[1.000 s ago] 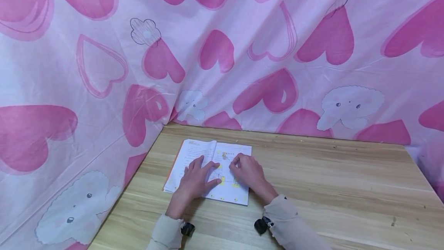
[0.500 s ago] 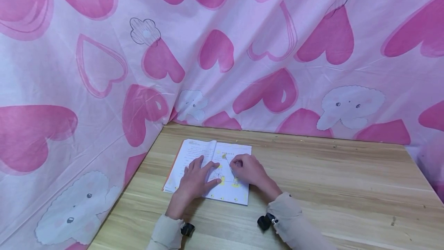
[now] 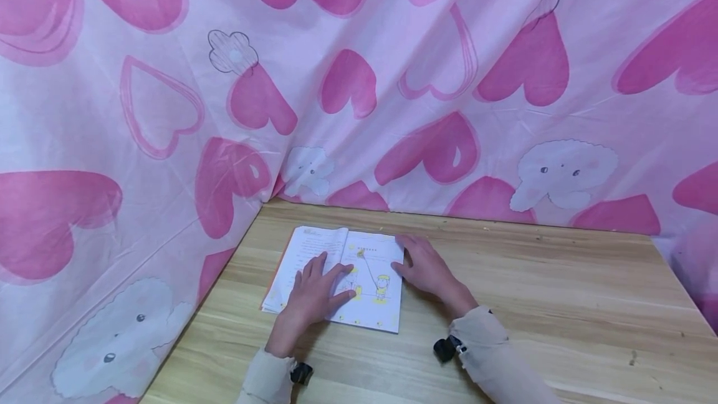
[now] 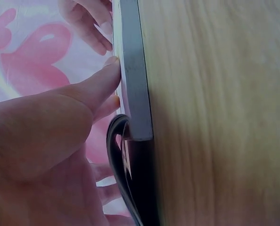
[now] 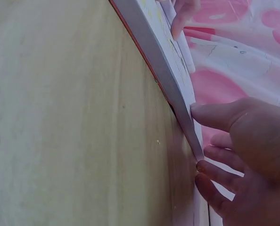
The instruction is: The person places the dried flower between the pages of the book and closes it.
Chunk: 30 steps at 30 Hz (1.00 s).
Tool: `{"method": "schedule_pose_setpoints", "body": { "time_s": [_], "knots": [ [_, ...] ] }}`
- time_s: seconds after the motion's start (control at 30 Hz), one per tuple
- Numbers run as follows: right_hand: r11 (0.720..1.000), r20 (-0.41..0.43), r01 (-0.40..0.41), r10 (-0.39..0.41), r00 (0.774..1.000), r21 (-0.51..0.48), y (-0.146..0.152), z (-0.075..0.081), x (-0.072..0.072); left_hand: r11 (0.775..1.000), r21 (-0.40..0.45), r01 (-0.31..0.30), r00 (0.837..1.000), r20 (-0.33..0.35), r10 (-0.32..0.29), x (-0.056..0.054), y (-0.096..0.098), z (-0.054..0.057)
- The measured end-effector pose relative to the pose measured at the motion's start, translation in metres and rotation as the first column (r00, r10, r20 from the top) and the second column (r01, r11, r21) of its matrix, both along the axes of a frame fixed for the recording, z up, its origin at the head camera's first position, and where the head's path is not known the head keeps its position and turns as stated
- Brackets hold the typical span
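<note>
An open book (image 3: 364,323) lies on the wooden table, its right page printed with yellow-and-black drawings of figures and a slanting thin line. My left hand (image 3: 314,292) rests spread across the middle fold, thumb and index finger on the right page. In the left wrist view the left thumb (image 4: 100,84) presses the page above the thick page block (image 4: 136,80). At the right page's upper right edge is my right hand (image 3: 429,267), its fingers loosely bent. The right wrist view shows the right thumb (image 5: 215,115) touching the page's edge, the other fingers near the corner.
A pale wooden table (image 3: 538,304) spreads to the right of the book. Pink heart-patterned cloth (image 3: 359,80) hangs behind and on the left. Each wrist wears a black device, such as the right wrist camera (image 3: 445,349).
My right hand has moved from over the right page to its upper right edge, and its fingers have loosened. More of the drawing shows. The left hand has stayed on the book.
</note>
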State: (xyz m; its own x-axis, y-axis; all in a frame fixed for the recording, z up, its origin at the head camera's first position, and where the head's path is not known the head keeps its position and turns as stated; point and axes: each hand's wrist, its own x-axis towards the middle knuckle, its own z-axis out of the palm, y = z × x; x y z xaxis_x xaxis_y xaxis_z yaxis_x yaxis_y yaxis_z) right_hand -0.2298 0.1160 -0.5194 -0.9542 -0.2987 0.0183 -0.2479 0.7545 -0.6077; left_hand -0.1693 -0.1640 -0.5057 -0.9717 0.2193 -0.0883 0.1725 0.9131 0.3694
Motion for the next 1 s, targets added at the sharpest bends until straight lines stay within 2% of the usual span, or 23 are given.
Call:
{"method": "schedule_pose_setpoints", "body": {
  "time_s": [0.23, 0.37, 0.5, 0.57, 0.67, 0.73, 0.87, 0.93, 1.0],
  "knots": [
    [0.988, -0.045, -0.020, 0.027, 0.999, 0.156, -0.002, 0.002, 0.005, 1.000, -0.017, -0.010, 1.000, -0.002, 0.010, 0.003, -0.001, -0.001],
    [0.979, -0.052, -0.010, 0.021, 0.998, 0.202, -0.003, 0.003, 0.007, 0.999, -0.009, 0.034, 0.999, -0.040, -0.035, 0.002, -0.010, -0.003],
    [0.975, -0.054, -0.011, 0.024, 0.998, 0.220, -0.004, 0.002, 0.008, 0.996, 0.000, 0.090, 0.991, -0.099, -0.090, 0.002, -0.025, -0.009],
    [0.973, -0.058, -0.012, 0.026, 0.998, 0.230, -0.003, 0.001, 0.008, 0.996, 0.008, 0.086, 0.991, -0.103, -0.084, 0.003, -0.031, -0.012],
    [0.970, -0.074, -0.011, 0.030, 0.997, 0.242, -0.003, -0.001, 0.008, 1.000, 0.016, 0.023, 0.998, -0.063, -0.022, 0.005, -0.039, -0.012],
    [0.969, -0.072, -0.011, 0.030, 0.997, 0.247, -0.002, -0.002, 0.009, 0.998, 0.029, -0.060, 0.998, -0.013, 0.060, 0.007, -0.044, -0.010],
    [0.967, -0.067, -0.015, 0.033, 0.997, 0.254, -0.001, -0.002, 0.009, 0.975, 0.037, -0.217, 0.973, 0.086, 0.214, 0.011, -0.054, -0.007],
    [0.968, -0.064, -0.016, 0.033, 0.997, 0.250, 0.000, -0.002, 0.009, 0.967, 0.030, -0.254, 0.962, 0.114, 0.249, 0.013, -0.057, -0.006],
    [0.969, -0.065, -0.016, 0.033, 0.997, 0.247, 0.001, -0.001, 0.009, 0.967, 0.017, -0.256, 0.962, 0.103, 0.253, 0.014, -0.060, -0.005]
  ]
}}
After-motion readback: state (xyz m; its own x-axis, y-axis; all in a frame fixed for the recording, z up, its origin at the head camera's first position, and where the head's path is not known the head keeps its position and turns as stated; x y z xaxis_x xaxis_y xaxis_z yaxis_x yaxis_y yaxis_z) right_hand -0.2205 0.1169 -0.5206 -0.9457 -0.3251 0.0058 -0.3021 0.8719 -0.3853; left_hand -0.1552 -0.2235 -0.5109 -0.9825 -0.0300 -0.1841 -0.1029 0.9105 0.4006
